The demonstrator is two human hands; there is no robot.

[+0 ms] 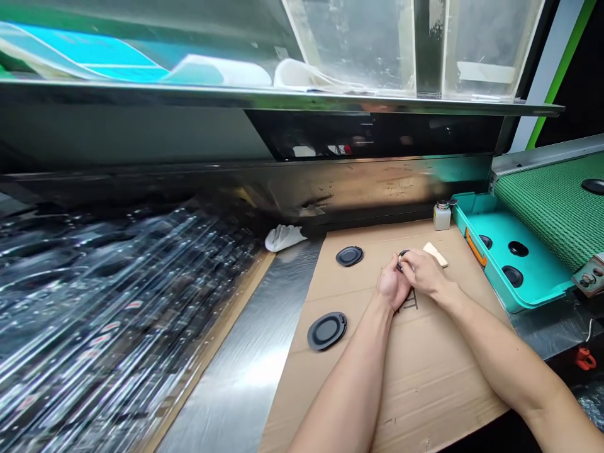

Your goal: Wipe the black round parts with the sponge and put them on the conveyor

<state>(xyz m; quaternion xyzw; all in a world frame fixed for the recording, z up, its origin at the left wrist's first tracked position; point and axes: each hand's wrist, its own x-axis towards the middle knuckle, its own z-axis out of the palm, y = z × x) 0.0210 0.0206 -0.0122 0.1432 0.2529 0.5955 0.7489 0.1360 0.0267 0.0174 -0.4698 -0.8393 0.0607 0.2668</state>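
Note:
Over the cardboard sheet (434, 365), my left hand (392, 283) and my right hand (422, 270) meet with fingers closed on a small black round part (402, 255), mostly covered by them. Two black oval parts lie to the left: one (350, 256) farther back, the other (327, 331) beside my left forearm. Just behind my right hand is a cream-coloured block (435, 255).
Right of the cardboard, a teal tray (538, 296) holds several black round parts. A green conveyor (557, 195) carries another. A small bottle (442, 216) and white glove (284, 238) are near the back. Clear plastic trays (108, 314) fill the left.

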